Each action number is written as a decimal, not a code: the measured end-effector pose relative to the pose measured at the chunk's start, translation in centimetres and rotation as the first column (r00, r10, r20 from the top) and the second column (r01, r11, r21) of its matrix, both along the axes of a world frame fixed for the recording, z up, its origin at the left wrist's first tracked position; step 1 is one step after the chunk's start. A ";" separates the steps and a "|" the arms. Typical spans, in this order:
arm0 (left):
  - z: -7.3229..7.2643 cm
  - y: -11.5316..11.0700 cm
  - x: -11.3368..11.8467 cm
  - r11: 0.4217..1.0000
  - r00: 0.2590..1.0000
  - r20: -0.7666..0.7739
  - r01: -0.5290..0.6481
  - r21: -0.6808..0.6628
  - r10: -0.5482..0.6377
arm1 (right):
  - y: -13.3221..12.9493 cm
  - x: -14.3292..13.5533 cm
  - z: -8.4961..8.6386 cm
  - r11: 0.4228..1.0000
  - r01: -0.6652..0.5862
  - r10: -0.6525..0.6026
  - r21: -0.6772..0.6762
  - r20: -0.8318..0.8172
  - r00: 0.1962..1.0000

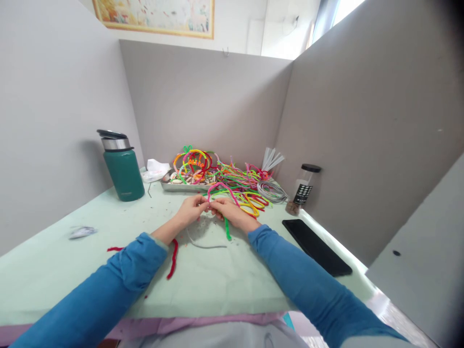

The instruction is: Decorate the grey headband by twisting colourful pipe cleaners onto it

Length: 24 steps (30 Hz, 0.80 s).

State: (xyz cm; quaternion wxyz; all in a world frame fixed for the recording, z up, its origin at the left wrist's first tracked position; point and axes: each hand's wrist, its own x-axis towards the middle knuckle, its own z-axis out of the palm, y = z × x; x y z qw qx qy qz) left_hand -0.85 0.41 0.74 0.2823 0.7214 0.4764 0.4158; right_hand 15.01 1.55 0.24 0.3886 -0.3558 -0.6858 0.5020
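My left hand (pixel 193 210) and my right hand (pixel 229 211) meet fingertip to fingertip above the middle of the table, both closed in a pinch. Between them they grip a pink pipe cleaner (pixel 222 185), which arches up behind the fingers. A green pipe cleaner (pixel 227 229) hangs down below my right hand; its upper part is hidden by the fingers. On the cloth under my wrists lie a red pipe cleaner (pixel 174 258) and a thin grey wire (pixel 208 246).
Behind the hands, a metal tray (pixel 181 187) carries small pieces and looped pipe cleaners, beside a colourful pipe cleaner heap (pixel 239 175). A green bottle (pixel 125 174) stands left. To the right are a wire coil (pixel 271 192), a black-lidded jar (pixel 303 189) and a black flat object (pixel 317 247). Grey partitions enclose the table.
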 end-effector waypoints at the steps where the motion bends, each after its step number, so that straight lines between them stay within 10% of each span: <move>1: 0.0 -0.1 0.0 1.000 1.000 -0.008 -0.006 0.001 0.006 | 0.0 0.0 0.0 1.000 0.000 0.000 -0.007 -0.010 1.000; 10: 0.3 -0.3 0.2 1.000 1.000 0.024 -0.001 -0.014 0.002 | 0.3 -0.1 -0.4 0.999 -0.045 0.045 0.009 -0.040 0.998; 24: 0.2 -0.1 0.0 0.970 0.984 0.176 0.033 -0.242 0.010 | -0.4 0.4 -0.2 0.925 -0.026 -0.065 0.380 0.225 0.972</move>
